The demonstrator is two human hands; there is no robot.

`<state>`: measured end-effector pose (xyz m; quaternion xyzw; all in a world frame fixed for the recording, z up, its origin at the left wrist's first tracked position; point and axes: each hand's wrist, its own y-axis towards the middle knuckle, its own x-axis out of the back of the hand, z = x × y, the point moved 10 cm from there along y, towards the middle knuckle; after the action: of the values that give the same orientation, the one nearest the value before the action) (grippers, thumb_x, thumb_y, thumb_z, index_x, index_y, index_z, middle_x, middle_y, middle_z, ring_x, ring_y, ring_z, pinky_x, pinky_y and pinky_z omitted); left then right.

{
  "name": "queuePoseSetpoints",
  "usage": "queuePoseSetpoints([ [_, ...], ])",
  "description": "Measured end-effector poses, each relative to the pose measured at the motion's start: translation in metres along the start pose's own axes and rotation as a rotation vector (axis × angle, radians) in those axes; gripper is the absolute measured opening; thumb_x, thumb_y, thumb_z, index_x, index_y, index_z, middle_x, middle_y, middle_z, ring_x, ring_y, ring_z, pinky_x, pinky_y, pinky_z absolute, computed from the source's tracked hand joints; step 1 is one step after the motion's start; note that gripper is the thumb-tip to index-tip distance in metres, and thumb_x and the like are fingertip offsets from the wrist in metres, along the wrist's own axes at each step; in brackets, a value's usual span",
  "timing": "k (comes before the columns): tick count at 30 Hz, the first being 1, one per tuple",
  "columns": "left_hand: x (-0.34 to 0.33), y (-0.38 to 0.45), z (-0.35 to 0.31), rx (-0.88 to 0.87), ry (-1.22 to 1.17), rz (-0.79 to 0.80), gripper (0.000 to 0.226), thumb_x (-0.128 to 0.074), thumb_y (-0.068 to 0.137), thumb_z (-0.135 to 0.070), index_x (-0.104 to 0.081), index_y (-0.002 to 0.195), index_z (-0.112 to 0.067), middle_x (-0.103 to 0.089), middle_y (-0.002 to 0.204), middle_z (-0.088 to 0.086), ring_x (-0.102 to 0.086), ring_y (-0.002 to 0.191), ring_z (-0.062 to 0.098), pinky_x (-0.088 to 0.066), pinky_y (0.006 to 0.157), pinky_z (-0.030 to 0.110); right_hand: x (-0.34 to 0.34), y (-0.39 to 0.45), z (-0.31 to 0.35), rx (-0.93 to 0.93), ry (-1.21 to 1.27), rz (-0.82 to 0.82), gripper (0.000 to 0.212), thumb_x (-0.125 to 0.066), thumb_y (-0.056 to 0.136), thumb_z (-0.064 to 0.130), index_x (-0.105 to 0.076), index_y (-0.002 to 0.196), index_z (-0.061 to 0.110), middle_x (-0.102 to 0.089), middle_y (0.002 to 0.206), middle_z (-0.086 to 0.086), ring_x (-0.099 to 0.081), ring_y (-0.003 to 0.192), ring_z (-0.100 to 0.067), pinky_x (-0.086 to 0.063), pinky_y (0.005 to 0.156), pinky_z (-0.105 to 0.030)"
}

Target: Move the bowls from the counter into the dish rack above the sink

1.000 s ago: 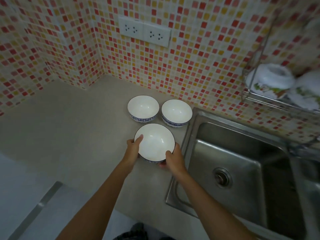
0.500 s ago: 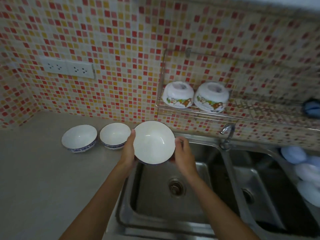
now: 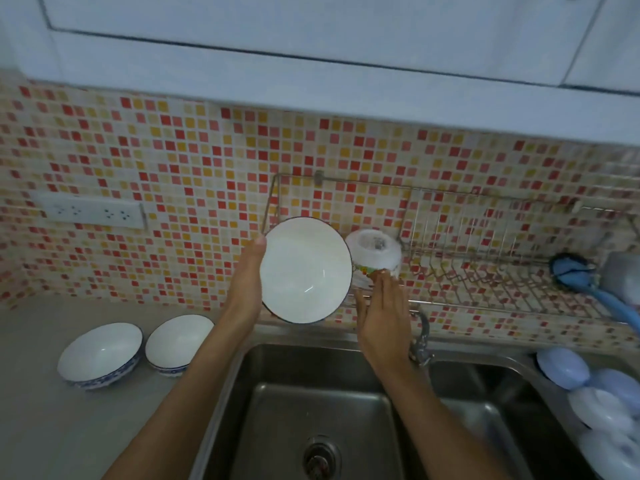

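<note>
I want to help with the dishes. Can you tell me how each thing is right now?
Held bowl: lifted, tilted, left hand gripping its rim.
Right hand: open, off the bowl.
Rack bowl: upside down in the dish rack.
Two counter bowls: upright, empty.
Sink: empty.
Brush: lying in rack.

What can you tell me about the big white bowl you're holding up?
The round white bowl with a thin dark rim looks like glazed ceramic, shiny and empty inside. It is tilted so its opening faces the camera, raised in front of the wire rack above the sink. The left hand grips its left edge; the right hand is open beside it.
</note>
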<state>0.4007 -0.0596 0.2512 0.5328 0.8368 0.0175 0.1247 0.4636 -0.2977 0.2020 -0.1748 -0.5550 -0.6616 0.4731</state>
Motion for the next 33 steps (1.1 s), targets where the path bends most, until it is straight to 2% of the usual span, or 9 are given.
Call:
queuePoseSetpoints([
  [2, -0.017, 0.012, -0.021, -0.132, 0.154, 0.026, 0.047, -0.030, 0.091, -0.062, -0.047, 0.125, -0.034, -0.053, 0.126, -0.001, -0.055, 0.110, 0.020, -0.053, 0.080, 0.030, -0.005, 0.000, 0.000, 0.018, -0.065, 0.005, 0.069, -0.017, 0.099, 0.051, -0.035, 0.146, 0.003, -0.040, 0.150, -0.017, -0.033, 0.141, -0.033, -0.016, 0.117, -0.043],
  [4, -0.033, 0.025, -0.039, -0.231, 0.262, 0.050, 0.046, -0.032, 0.093, -0.058, -0.043, 0.130, -0.033, -0.048, 0.131, -0.002, -0.052, 0.112, 0.018, -0.050, 0.076, 0.024, -0.009, 0.002, -0.001, 0.032, -0.113, 0.025, 0.068, -0.016, 0.100, 0.048, -0.034, 0.146, 0.002, -0.038, 0.151, -0.018, -0.031, 0.142, -0.031, -0.014, 0.117, -0.042],
  [8, -0.060, 0.049, -0.059, -0.386, 0.419, 0.042, 0.048, -0.041, 0.091, -0.057, -0.040, 0.134, -0.035, -0.040, 0.138, -0.001, -0.047, 0.117, 0.015, -0.045, 0.094, 0.035, -0.007, 0.003, 0.000, 0.046, -0.154, 0.022, 0.063, -0.024, 0.100, 0.042, -0.039, 0.142, -0.003, -0.043, 0.146, -0.022, -0.038, 0.138, -0.034, -0.023, 0.115, -0.044],
  [11, -0.080, 0.055, -0.064, -0.481, 0.531, 0.044, 0.051, -0.050, 0.092, -0.046, -0.038, 0.139, -0.029, -0.034, 0.138, 0.005, -0.043, 0.112, 0.011, -0.038, 0.094, 0.024, -0.007, 0.004, 0.000, 0.050, -0.162, 0.036, 0.064, -0.023, 0.100, 0.041, -0.038, 0.142, -0.004, -0.043, 0.146, -0.022, -0.039, 0.138, -0.034, -0.026, 0.115, -0.045],
  [13, -0.093, 0.055, -0.069, -0.594, 0.643, 0.054, 0.054, -0.054, 0.092, -0.043, -0.037, 0.140, -0.026, -0.034, 0.135, 0.009, -0.041, 0.116, 0.015, -0.037, 0.096, 0.023, -0.007, 0.005, 0.000, 0.055, -0.168, 0.037, 0.062, -0.025, 0.100, 0.039, -0.038, 0.142, -0.005, -0.043, 0.146, -0.022, -0.038, 0.139, -0.033, -0.022, 0.116, -0.044],
  [17, -0.113, 0.059, -0.055, -0.765, 0.955, 0.127, 0.059, -0.052, 0.087, -0.055, -0.041, 0.139, -0.028, -0.035, 0.136, 0.018, -0.037, 0.125, 0.031, -0.037, 0.106, 0.044, -0.005, 0.005, 0.001, 0.050, -0.195, 0.024, 0.059, -0.031, 0.100, 0.038, -0.040, 0.141, -0.004, -0.045, 0.145, -0.022, -0.040, 0.137, -0.033, -0.017, 0.115, -0.042],
  [21, -0.125, 0.055, -0.032, -0.964, 1.299, 0.144, 0.060, -0.052, 0.085, -0.058, -0.047, 0.137, -0.027, -0.044, 0.137, 0.023, -0.041, 0.125, 0.039, -0.034, 0.104, 0.050, -0.006, 0.005, 0.000, 0.049, -0.197, 0.028, 0.061, -0.029, 0.100, 0.041, -0.039, 0.141, -0.003, -0.045, 0.145, -0.021, -0.040, 0.137, -0.032, -0.016, 0.115, -0.043],
  [26, -0.125, 0.060, -0.012, -0.934, 1.460, 0.186, 0.054, -0.051, 0.085, -0.054, -0.052, 0.131, -0.026, -0.051, 0.130, 0.022, -0.047, 0.117, 0.041, -0.037, 0.101, 0.052, -0.009, 0.004, -0.001, 0.055, -0.187, 0.032, 0.060, -0.032, 0.100, 0.040, -0.038, 0.142, -0.002, -0.043, 0.147, -0.021, -0.039, 0.138, -0.032, -0.012, 0.116, -0.042],
  [33, -0.113, 0.076, 0.008, -0.846, 1.510, 0.228, 0.059, -0.072, 0.075, -0.046, -0.057, 0.127, -0.022, -0.053, 0.126, 0.025, -0.049, 0.116, 0.045, -0.035, 0.104, 0.058, -0.006, 0.003, 0.000, 0.065, -0.191, 0.009, 0.060, -0.029, 0.099, 0.041, -0.043, 0.139, -0.003, -0.048, 0.143, -0.021, -0.043, 0.135, -0.033, -0.020, 0.115, -0.045],
])
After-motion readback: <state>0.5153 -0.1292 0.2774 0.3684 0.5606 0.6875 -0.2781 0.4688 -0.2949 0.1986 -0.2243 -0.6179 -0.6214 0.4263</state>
